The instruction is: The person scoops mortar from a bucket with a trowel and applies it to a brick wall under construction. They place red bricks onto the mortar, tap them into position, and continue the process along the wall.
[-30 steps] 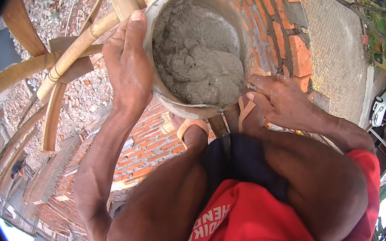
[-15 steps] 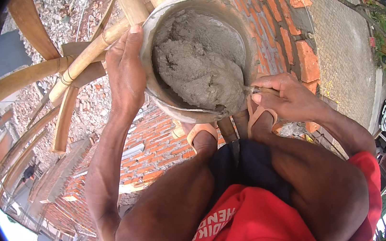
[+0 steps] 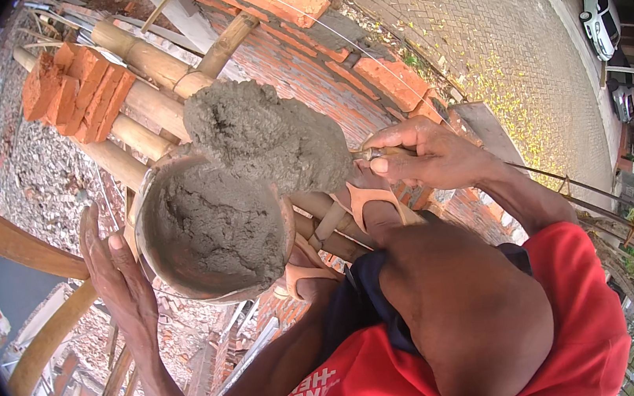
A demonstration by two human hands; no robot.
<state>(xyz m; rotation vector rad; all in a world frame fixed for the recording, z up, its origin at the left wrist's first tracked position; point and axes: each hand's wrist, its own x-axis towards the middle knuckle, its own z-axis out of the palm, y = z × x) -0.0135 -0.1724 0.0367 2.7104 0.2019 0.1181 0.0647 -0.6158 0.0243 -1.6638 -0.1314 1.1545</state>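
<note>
Mortar (image 3: 270, 136): grey and wet, partly inside the bucket, partly a thick lump above its upper right rim.
Loose bricks (image 3: 78, 93): orange, stacked at upper left on bamboo poles (image 3: 150, 60).
Left hand (image 3: 123, 281): open, fingers loosely extended, thumb apart, gripping nothing; just beside the bucket's left side, whether touching I cannot tell.
Bucket (image 3: 148, 250): round, smeared grey, mouth facing the camera, left of centre.
Tan sandals (image 3: 376, 193): on the person's feet, right of the bucket, over bamboo.
Brick wall (image 3: 390, 82): beyond the lump, a thin string stretched along it.
Right hand (image 3: 438, 155): fingers and thumb closed around a tool handle (image 3: 375, 154); its far end is hidden at the lump.
White car (image 3: 598, 21): far right, past the paving (image 3: 468, 13).
</note>
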